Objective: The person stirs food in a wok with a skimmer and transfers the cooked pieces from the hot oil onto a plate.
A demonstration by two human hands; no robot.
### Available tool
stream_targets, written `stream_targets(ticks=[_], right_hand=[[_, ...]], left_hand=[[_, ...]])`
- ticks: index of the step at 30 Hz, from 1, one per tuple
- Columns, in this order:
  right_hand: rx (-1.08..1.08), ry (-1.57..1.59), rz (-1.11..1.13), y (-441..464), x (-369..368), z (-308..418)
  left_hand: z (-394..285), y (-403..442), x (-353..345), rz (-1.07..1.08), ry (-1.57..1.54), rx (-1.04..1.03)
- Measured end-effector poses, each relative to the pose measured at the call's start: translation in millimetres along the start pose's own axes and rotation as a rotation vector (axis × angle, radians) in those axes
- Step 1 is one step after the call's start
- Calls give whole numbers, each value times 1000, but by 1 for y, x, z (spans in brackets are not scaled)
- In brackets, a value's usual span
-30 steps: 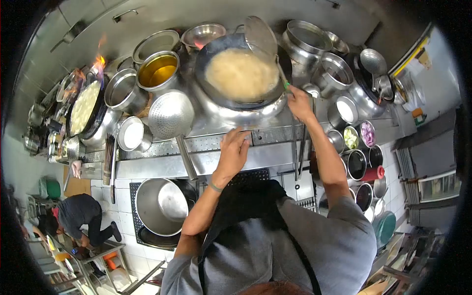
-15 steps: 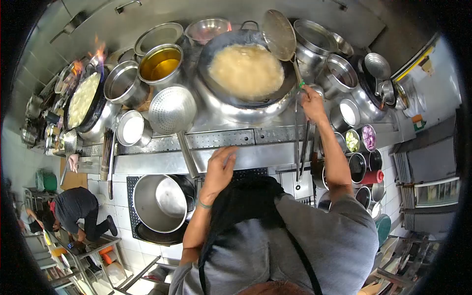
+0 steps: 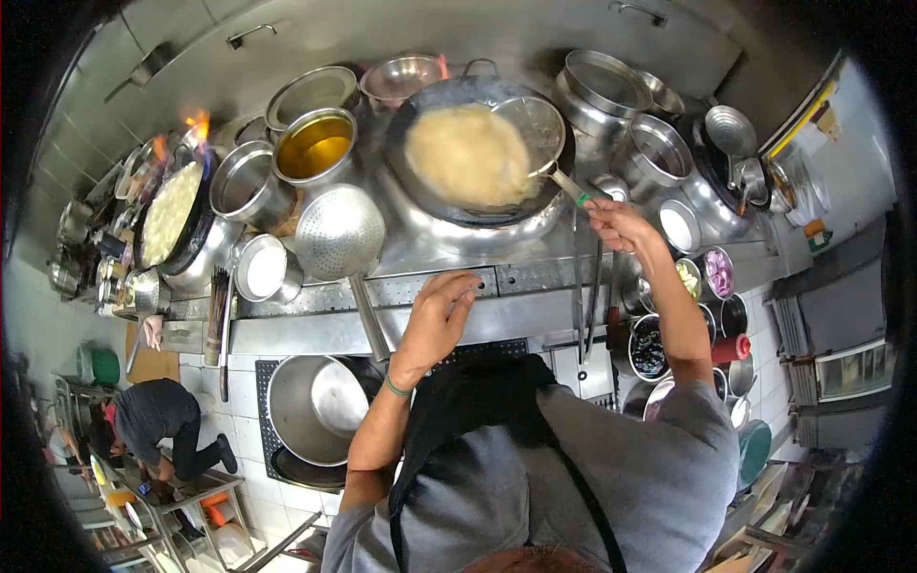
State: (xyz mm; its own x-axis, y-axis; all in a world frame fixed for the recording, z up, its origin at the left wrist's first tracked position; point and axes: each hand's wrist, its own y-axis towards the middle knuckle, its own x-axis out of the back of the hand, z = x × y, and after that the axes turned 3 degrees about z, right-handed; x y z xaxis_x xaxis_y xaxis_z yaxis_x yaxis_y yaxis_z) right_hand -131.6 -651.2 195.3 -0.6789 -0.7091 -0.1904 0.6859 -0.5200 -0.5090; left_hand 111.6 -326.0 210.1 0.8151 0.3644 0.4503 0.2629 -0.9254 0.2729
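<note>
My right hand (image 3: 621, 224) grips the handle of a round wire skimmer (image 3: 537, 122), green-banded near the grip. The skimmer's mesh head lies over the right side of a big black wok (image 3: 406, 172), at the edge of its pale, foaming contents (image 3: 466, 153). What is under the foam is hidden. My left hand (image 3: 441, 313) hovers above the stove's front edge, holding nothing, fingers loosely stretched. Nearest to it is a large perforated ladle (image 3: 341, 231), resting on the stove with its handle (image 3: 371, 315) hanging over the front edge.
A pot of yellow oil (image 3: 317, 145) stands left of the wok. Flames (image 3: 198, 124) rise behind another wok (image 3: 172, 215) with pale food. A deep pot (image 3: 296, 406) sits below the stove. Ingredient tins (image 3: 718, 272) are on the right. Another person (image 3: 158, 425) bends at lower left.
My right hand has lowered the skimmer from above the wok's back right rim down into the wok. My left hand has shifted slightly right, and the camera view has moved a little.
</note>
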Motion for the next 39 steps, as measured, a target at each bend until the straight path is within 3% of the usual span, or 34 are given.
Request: stream_targets(ticks=[2,5,11,17,20,25,29,33,35,39], right_hand=[[-30,-4,41,-7,5,8],[9,64,79,17,0,-4],[81,332,143,16,4,-30],[223,172,-3,19,-7,-24],[256,-64,-136,10,-17,-9],[373,-585,-357,1,-26,-7],[651,-798,-523,16,-20,-26],[498,-587,-385,-3,-43,-23],[363,-491,-313,-2,-51,-23],[475,-517,-306,1,-51,-35]], left_hand=[[-2,2,1,-1,17,-15],[6,28,-19,-57,191,-198],[43,100,-66,-223,489,-266],[71,135,-79,65,610,20],[79,131,-83,-96,590,-82],[76,130,-87,-96,614,-71],[82,131,-92,-140,578,-65],[72,129,-89,-56,613,9],[61,118,-88,-200,594,-98],[39,72,-72,-343,547,-173]])
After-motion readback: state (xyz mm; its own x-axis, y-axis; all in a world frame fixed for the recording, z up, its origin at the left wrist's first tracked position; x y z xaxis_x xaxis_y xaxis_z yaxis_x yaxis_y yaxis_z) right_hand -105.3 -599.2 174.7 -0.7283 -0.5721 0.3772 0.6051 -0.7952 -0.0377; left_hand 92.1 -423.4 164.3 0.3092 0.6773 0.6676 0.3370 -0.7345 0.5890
